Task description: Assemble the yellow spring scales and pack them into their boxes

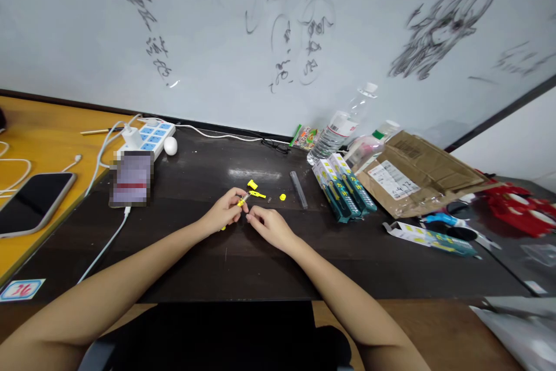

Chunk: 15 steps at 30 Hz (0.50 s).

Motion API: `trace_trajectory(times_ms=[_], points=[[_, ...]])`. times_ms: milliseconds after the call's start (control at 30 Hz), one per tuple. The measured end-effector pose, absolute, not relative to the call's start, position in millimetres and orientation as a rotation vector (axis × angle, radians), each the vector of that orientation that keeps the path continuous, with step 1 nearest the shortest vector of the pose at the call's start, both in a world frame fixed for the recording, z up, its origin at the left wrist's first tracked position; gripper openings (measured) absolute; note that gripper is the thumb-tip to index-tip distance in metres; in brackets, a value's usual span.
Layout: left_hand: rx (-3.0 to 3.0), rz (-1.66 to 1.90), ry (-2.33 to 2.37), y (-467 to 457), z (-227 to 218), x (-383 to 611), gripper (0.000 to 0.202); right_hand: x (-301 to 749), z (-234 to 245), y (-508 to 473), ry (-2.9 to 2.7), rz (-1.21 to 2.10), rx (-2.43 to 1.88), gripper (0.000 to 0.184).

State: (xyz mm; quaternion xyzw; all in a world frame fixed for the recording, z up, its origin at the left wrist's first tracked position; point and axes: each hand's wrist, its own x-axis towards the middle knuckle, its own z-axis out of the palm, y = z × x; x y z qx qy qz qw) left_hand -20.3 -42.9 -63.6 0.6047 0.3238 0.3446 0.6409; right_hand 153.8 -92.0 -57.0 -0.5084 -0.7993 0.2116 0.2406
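My left hand [226,209] is closed around a small yellow piece with a thin shiny shaft [244,199]; its exact kind I cannot make out. Close beside it, almost touching, my right hand [270,226] has its thumb and fingers drawn together, and what they hold, if anything, is too small to name. Just beyond the fingers lie a yellow cap-like part [252,184] and a yellow stick-like part [258,194]. A round yellow piece [282,197] and a clear tube [299,190] are on the dark table, right of them.
Green-and-white boxes [343,188], a water bottle [341,131] and a brown cardboard package [417,168] stand at the right. An opened flat box [430,238] and blue-handled scissors [456,223] lie further right. At the left are a power strip [155,136], cables and a phone [32,203].
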Motion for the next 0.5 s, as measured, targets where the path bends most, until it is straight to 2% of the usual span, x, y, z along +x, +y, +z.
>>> trace_trajectory(times_ms=[133,300,400,500], points=[[1.402,0.817,0.747,-44.0,-59.9,-19.6,0.031,164.9,-50.3,-87.0,-2.169,0.458,-1.458,0.023],[1.447,0.802,0.778,-47.3,-54.2,-19.2,0.038,199.8,-33.5,-76.6,-2.004,0.07,-1.694,0.021],[1.451,0.794,0.78,-48.5,-54.8,-19.9,0.033,220.6,-32.4,-67.6,-1.925,-0.099,-1.79,0.027],[1.474,0.756,0.787,-48.8,-60.7,-20.9,0.025,226.2,-40.0,-61.3,-1.951,-0.131,-1.788,0.021]])
